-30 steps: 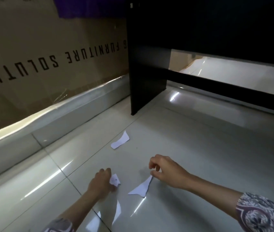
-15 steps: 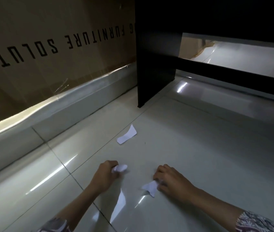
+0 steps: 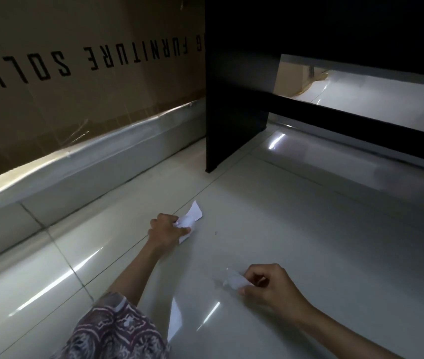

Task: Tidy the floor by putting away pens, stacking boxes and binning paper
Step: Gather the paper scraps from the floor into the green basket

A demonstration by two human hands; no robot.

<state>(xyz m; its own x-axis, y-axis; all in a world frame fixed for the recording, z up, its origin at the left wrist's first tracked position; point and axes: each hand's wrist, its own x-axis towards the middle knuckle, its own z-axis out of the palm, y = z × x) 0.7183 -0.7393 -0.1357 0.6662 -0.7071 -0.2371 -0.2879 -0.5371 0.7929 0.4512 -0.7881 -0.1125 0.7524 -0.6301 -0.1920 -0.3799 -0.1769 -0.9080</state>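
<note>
Glossy tile floor (image 3: 309, 242) — cardboard box (image 3: 76, 86) behind

left hand (image 3: 165, 230) sits at 11 o'clock from the right hand (image 3: 270, 286), each on a paper scrap; desk panel (image 3: 234, 120) at 12, cardboard box (image 3: 76, 73) at 10.

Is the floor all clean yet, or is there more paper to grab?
Nearly. No loose scraps show on the floor. The left hand grips white paper near the black desk leg; the right hand pinches another scrap. Binning them remains; no bin shows.
</note>
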